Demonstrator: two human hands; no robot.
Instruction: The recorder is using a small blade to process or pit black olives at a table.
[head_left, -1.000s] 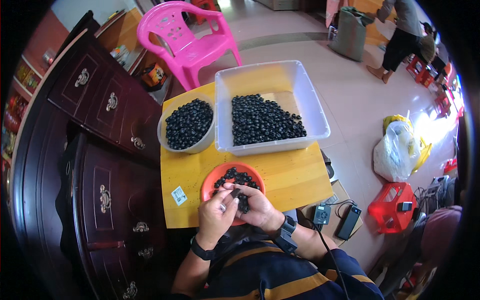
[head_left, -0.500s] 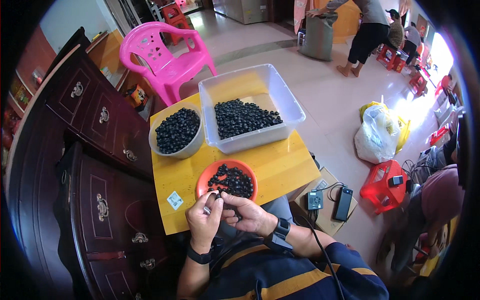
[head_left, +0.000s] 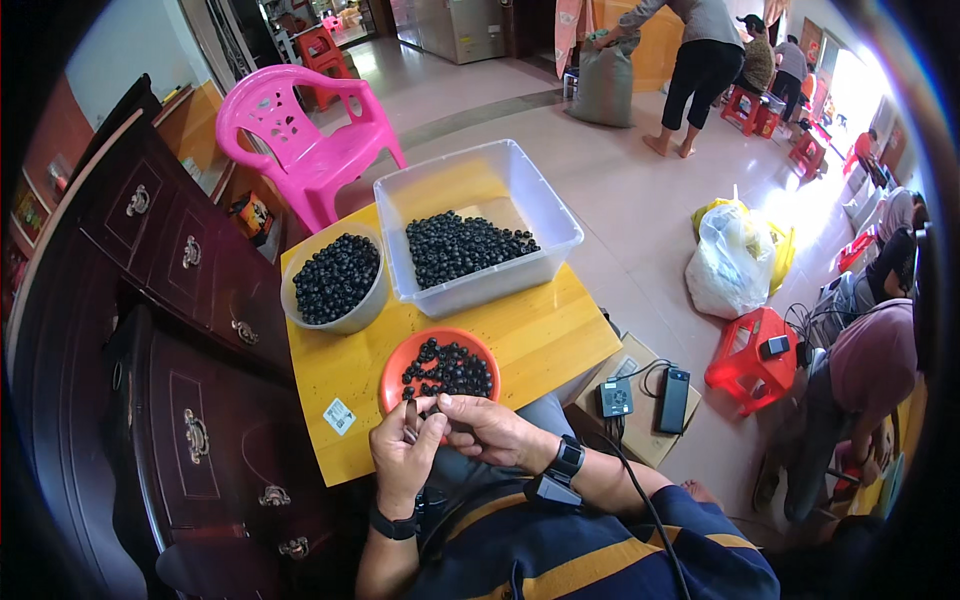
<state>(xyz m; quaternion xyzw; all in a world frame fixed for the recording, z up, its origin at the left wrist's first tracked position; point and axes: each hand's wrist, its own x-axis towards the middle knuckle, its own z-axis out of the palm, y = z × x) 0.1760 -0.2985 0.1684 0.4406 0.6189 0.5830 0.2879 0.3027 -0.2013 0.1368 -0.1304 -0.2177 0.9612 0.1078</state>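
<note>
Dark piece [head_left: 427, 405] was pinched by left hand [head_left: 403, 448] and right hand [head_left: 495, 433], at near edge of bowl [head_left: 420, 341]. Black pieces [head_left: 458, 370] were contained in bowl; tub [head_left: 345, 323] and box [head_left: 492, 283] were set beyond it.

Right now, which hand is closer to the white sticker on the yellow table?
Left. The left hand is to the right of the white sticker; the right hand is farther right, beyond the left one.

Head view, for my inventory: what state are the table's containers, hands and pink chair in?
Orange bowl, uncovered, partly filled with dark pieces
Round tub, uncovered, nearly full
Rectangular bin, uncovered, partly filled
Left hand, fingers curled, grip unclear
Right hand, fingers curled, grip unclear
Pink chair, upright, unoccupied
</note>
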